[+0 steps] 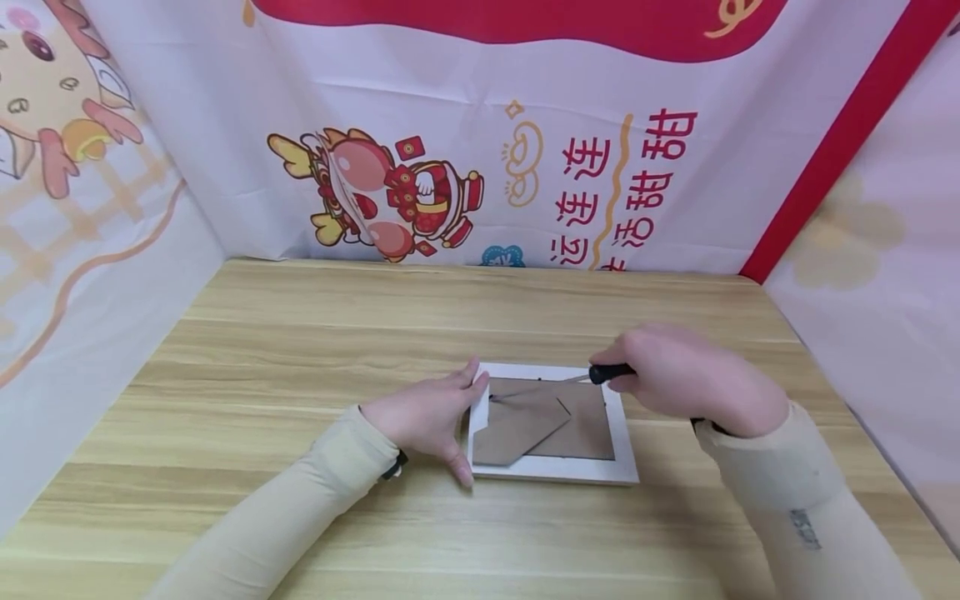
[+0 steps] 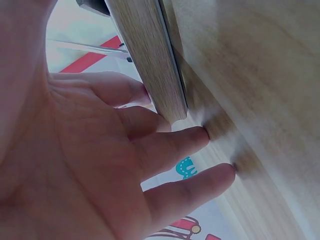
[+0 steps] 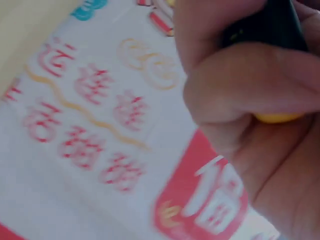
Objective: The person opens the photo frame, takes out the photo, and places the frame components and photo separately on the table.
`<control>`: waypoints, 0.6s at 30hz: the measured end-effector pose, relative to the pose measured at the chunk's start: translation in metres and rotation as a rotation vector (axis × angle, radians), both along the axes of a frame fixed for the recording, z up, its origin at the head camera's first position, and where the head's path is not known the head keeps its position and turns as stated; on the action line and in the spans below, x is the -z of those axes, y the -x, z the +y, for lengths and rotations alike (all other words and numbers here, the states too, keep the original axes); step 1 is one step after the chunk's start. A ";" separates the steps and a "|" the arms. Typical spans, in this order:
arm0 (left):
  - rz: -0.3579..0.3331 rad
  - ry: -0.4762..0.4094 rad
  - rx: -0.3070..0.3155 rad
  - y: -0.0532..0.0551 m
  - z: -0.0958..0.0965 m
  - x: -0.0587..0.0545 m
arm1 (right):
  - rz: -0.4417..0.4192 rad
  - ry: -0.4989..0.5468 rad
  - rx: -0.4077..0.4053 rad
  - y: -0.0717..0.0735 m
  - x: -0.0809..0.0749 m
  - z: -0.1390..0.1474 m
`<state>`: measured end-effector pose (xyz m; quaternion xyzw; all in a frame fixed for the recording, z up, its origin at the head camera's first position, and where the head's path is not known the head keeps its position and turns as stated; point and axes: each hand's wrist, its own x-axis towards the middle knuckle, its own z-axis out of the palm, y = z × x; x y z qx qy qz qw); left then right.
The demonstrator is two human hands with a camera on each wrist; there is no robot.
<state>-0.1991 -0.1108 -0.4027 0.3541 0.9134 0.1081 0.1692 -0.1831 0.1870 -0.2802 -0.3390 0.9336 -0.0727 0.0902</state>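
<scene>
Picture frame (image 1: 621, 429): flat on table (image 1: 300, 333), back side up, in front of the person. Brown backing board (image 1: 591, 429) is seated inside the white border; flap (image 1: 517, 429) lies over its L part and laps onto the near border.

Left hand (image 1: 427, 414): spans the frame's L end, thumb at near corner, fingers at far corner, so hold is approx. the frame's width. L wrist view: two fingertips down on the tabletop, others against the frame's wooden edge.

Right hand (image 1: 675, 375): fingers closed firmly round handle of screwdriver (image 1: 602, 374), no gap seen. Shaft runs low across the board, tip by a small dark mark at the board's L edge, prob. a retaining tab. Tip contact: can't confirm.

Step, in insp.'s judgement: prying or bending tabs at board edge. Rec.: keep shaft low, seat tip fully under tab before any load, lift w/ small wrist turns. Main risk: tip slips L toward the bracing fingers; shift them clear of the shaft's line, esp. the one nearest the tip. Also avoid levering hard on the border; finish may dent.
</scene>
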 end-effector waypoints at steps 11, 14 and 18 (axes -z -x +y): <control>-0.005 -0.009 -0.024 -0.001 0.000 -0.004 | 0.015 -0.146 -0.122 0.016 -0.059 -0.069; -0.008 -0.001 -0.030 0.000 -0.001 -0.004 | 0.013 -0.130 -0.148 0.024 -0.064 -0.087; -0.027 0.011 -0.037 0.001 -0.001 -0.002 | 0.018 -0.137 -0.126 0.033 -0.068 -0.109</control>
